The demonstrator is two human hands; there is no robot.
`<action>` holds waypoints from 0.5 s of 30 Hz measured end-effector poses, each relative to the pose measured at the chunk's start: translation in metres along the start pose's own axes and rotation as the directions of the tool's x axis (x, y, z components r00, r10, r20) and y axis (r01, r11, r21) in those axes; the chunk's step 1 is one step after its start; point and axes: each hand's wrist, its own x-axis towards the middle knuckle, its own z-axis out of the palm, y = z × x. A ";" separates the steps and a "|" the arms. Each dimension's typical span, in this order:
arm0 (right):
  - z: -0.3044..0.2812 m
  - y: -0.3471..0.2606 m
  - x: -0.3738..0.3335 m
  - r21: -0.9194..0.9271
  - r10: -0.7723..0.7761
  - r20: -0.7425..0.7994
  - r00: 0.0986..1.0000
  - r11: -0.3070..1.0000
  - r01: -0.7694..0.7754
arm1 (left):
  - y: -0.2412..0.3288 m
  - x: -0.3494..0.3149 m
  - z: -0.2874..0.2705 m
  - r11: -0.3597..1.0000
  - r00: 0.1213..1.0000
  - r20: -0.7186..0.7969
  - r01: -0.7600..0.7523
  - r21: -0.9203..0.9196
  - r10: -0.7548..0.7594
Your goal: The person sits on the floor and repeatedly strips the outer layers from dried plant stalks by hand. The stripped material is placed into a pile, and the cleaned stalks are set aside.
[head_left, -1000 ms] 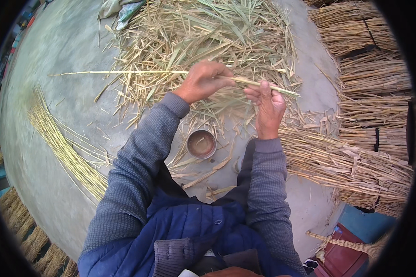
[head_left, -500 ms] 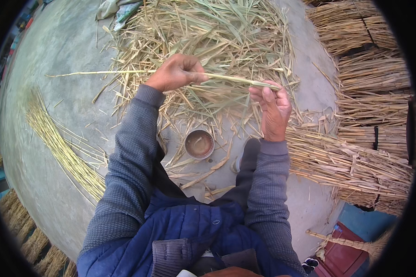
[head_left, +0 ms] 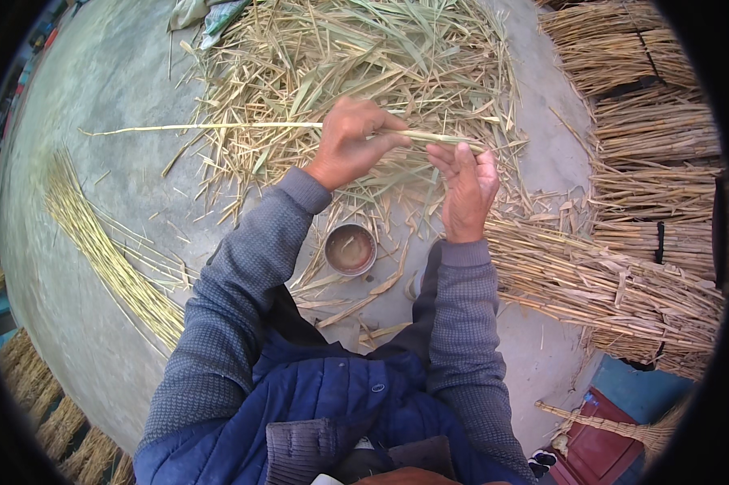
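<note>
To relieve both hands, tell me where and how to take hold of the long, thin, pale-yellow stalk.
Probably pinch the long, thin, pale-yellow stalk just outside the left hand, coming from the person's left: that slender span extends free, nearly straight.

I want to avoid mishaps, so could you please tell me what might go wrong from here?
The thin stalk could bend or snap between the left hand and right hand, which both hold it. The bowl stands on the floor near the legs, so it might get knocked.
</note>
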 end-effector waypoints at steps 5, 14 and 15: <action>-0.009 0.013 0.005 0.054 0.123 -0.122 0.985 0.992 -0.117 | -0.004 0.017 -0.028 0.619 0.804 0.010 0.465 -0.633 -0.595; -0.012 0.007 0.007 0.010 0.047 -0.061 0.997 0.999 -0.046 | -0.058 0.001 -0.053 0.874 0.965 0.139 0.136 0.466 -0.224; -0.011 0.005 0.007 0.010 0.041 -0.061 0.997 0.999 -0.040 | -0.054 -0.002 -0.045 0.963 0.979 0.189 0.027 0.267 -0.080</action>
